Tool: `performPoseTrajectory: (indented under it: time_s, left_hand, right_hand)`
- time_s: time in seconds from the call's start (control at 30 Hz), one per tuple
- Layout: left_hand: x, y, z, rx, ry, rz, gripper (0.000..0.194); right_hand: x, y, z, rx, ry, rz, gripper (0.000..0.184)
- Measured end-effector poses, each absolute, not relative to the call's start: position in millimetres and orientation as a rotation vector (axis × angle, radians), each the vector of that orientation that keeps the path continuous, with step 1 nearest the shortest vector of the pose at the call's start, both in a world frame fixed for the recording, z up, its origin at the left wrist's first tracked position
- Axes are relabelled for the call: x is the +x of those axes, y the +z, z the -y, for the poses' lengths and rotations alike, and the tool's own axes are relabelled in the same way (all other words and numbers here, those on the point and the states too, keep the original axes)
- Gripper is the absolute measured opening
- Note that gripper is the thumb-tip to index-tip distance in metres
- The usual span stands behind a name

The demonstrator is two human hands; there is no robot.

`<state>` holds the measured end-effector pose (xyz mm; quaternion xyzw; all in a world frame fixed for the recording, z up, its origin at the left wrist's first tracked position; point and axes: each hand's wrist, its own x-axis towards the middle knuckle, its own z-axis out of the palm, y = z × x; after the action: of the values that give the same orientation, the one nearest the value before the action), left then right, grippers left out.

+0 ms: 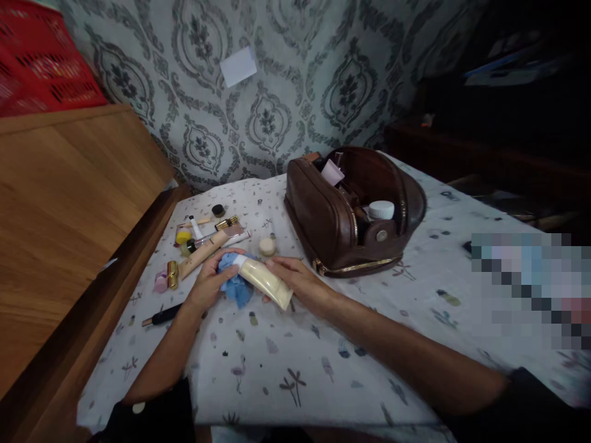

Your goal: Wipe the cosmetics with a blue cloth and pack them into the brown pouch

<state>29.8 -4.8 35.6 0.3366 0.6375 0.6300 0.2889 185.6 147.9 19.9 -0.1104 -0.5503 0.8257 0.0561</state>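
Between my two hands, above the table, is a pale yellow squeeze tube (264, 282) with a white cap, tilted with its flat end toward the lower right. My left hand (210, 283) is closed on a crumpled blue cloth (236, 286), which wraps around the tube's cap end. My right hand (305, 283) grips the body of the tube, with some of its fingers hidden behind it. Just beyond the hands stands a small cream-coloured jar (266, 247). A brown cosmetic bag (332, 227) is open to the right, holding a white-lidded jar (381, 210) and a pinkish tube (332, 173).
Left of my hands lie several cosmetics: a beige tube (203, 252), a gold lipstick case (172, 274), a pink-lidded jar (160, 281) and a black-handled brush (166, 314). A wooden panel (69, 227) borders the left side, with a red basket (46, 61) on top. A blurred-out object (530, 289) lies right.
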Motion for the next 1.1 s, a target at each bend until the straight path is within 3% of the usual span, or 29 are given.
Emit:
performPoseTrajectory:
  time_s: [0.13, 0.37, 0.5, 0.67, 0.9, 1.1]
  left_hand:
    - [32.1, 37.5, 4.1, 0.895, 1.724, -1.691, 0.045]
    - [32.6, 34.2, 1.1, 0.840, 1.746, -1.735, 0.044]
    - [32.6, 33.4, 1.9, 0.867, 1.699, -1.753, 0.044]
    - [28.5, 33.3, 5.4, 0.914, 1.638, -1.798, 0.046]
    - [31.6, 34.5, 5.6, 0.952, 1.638, -1.815, 0.045]
    - [44.6, 35.2, 2.3, 1.100, 1.656, -1.886, 0.047]
  right_hand:
    - [185.3, 20.3, -149.1, -0.287, 2.442, 1.717, 0.052]
    - [185.9, 19.4, -148.8, -0.319, 1.391, 2.377, 0.060]
    - [188.8, 19.2, -144.9, -0.258, 1.209, 2.442, 0.041]
    - [188.8, 22.7, -147.3, -0.229, 1.386, 2.421, 0.025]
    - [188.7, 24.2, -149.2, -0.192, 1.602, 2.336, 0.025]
    - [187.9, 23.6, -147.8, -0.245, 2.358, 2.100, 0.042]
